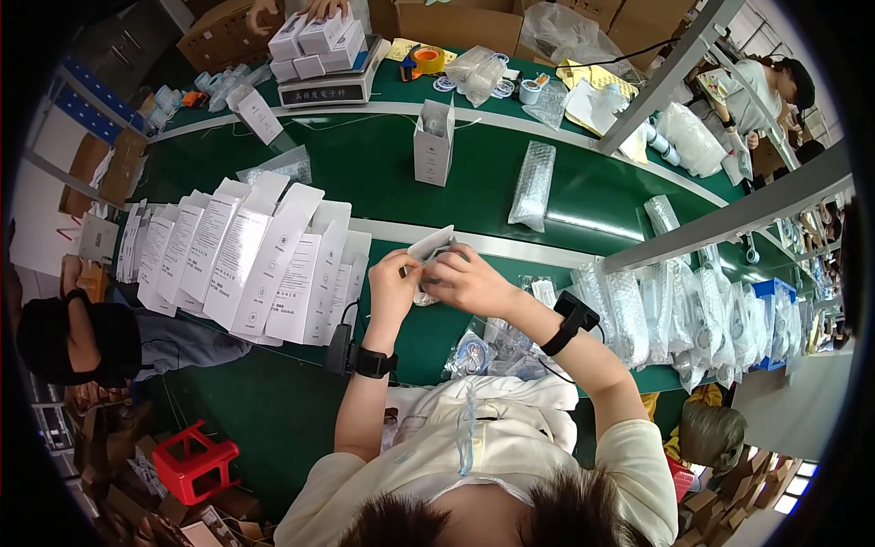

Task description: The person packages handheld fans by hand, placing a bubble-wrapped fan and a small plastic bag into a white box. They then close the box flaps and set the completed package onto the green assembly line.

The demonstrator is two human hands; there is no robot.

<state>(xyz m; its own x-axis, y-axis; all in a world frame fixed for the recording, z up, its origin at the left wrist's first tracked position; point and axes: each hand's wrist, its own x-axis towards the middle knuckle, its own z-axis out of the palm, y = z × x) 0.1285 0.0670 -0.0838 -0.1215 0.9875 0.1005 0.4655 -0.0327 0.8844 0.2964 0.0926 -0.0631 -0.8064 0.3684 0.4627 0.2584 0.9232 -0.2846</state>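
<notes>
Right now my left fingers (402, 264) are closed on the edge of a small white carton (430, 244), its pale flap standing up between my two hands. My right fingers (447, 272) are bent over the carton's opening from the other side; they hide most of it, so I cannot tell whether they grip something or only press there. The carton sits in front of my body, above the green surface (421, 339).

To the left of my fingers, a row of white boxes (264, 264) leans close together, printed sides showing and long flaps raised. Nearer to me and a little right of my fingers lie clear bags (473, 354), at least one with a coiled cable in it. Farther right, bubble-wrapped pouches (629, 314) lean in a crowded row.

Beyond my fingers, straight ahead, an open white box (433, 155) stands upright; a bubble-wrapped packet (531, 185) lies ahead and to the right. Farthest off, ahead and left, a scale (328, 89) bears stacked small boxes (314, 46), with another person's hand (324, 9) on top.
</notes>
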